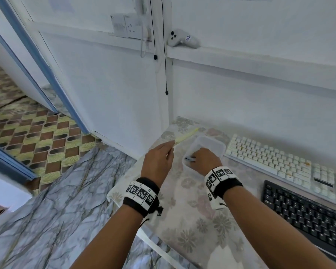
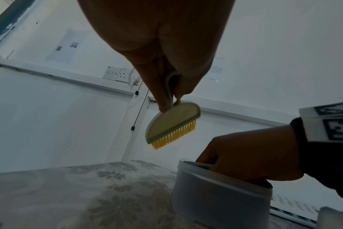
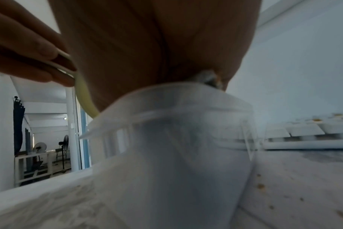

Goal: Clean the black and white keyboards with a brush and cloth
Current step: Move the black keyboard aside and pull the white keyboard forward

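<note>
Clear plastic tub [image 1: 211,141] on floral tablecloth [image 1: 188,226]

On the surface [image 1: 190,226], the container [image 1: 211,141] sits at 10 o'clock from both keyboards, one keyboard [image 1: 270,158] behind the other keyboard [image 1: 306,216].

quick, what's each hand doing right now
Left hand: pinches the brush by its handle loop.
Right hand: inside the plastic container, apparently gripping a cloth.

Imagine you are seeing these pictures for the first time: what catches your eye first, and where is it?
The left hand pinches a small yellow-bristled brush by its loop handle, held in the air above the floral tablecloth. Beside it, the right hand reaches into a clear plastic container and grips a greyish cloth. To the right lie a white keyboard speckled with crumbs and, nearer, a black keyboard.
</note>
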